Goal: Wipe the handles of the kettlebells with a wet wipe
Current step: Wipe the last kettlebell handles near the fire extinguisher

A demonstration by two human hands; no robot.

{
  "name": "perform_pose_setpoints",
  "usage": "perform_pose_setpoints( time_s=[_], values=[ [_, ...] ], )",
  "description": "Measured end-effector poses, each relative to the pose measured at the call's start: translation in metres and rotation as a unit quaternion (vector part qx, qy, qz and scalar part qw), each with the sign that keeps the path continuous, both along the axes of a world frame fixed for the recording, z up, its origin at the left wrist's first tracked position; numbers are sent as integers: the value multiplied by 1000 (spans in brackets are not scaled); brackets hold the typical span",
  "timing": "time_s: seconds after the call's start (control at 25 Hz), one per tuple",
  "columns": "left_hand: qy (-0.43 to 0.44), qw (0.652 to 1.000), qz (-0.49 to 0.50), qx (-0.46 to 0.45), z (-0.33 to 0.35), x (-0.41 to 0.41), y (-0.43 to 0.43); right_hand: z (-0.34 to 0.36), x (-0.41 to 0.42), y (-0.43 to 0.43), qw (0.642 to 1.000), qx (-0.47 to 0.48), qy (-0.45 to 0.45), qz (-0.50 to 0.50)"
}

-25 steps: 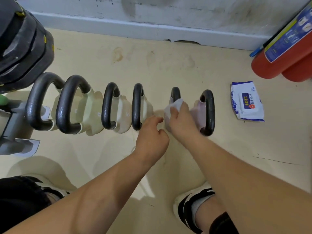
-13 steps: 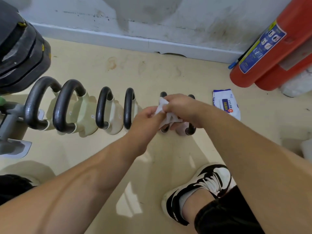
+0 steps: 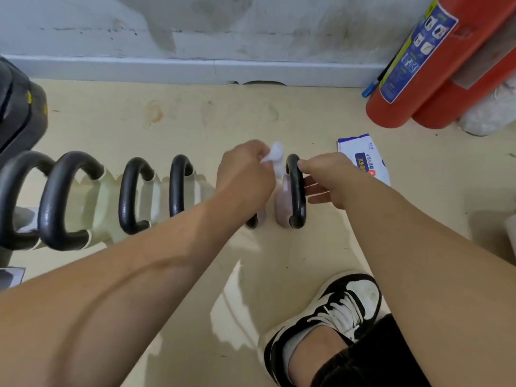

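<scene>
The wet wipe [image 3: 275, 155] has changed hands. A second ago the right hand [image 3: 326, 180] was rubbing it on the fifth handle [image 3: 251, 223]; now the left hand [image 3: 245, 174] pinches it, bunched, just above the gap between the last two kettlebells. The right hand has let go and lies loosely spread, thumb touching the top of the last handle [image 3: 296, 191]. I judge the fifth handle done and the end one next. The row stands mid-floor [image 3: 195, 121], well off the wall edge, so I have room beyond it. Rightward, the wipes pack [image 3: 363, 160] lies just past the right hand, with the fire extinguishers [image 3: 435, 65] farther off in the corner.
</scene>
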State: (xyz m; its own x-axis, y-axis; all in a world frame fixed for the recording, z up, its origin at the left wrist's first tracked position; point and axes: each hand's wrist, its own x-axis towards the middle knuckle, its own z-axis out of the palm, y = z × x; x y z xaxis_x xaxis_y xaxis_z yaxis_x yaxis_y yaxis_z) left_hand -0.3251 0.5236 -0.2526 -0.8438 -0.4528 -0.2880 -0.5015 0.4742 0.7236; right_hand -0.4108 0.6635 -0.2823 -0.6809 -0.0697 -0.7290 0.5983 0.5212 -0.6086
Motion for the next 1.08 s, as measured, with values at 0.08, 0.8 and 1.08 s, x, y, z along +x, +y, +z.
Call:
perform_pose_setpoints(
  time_s=[0.08,0.8,1.08],
  values=[
    [29,997,-52,-57,-10,-21,16,-9,-2,6,999,-36,-15,-12],
    [-61,846,-384,-365,-68,-6,70,-31,-22,15,982,-95,-45,-159],
    [-60,887,-365,-277,-65,-20,58,-18,-26,28,986,-114,-41,-118]
  ],
)
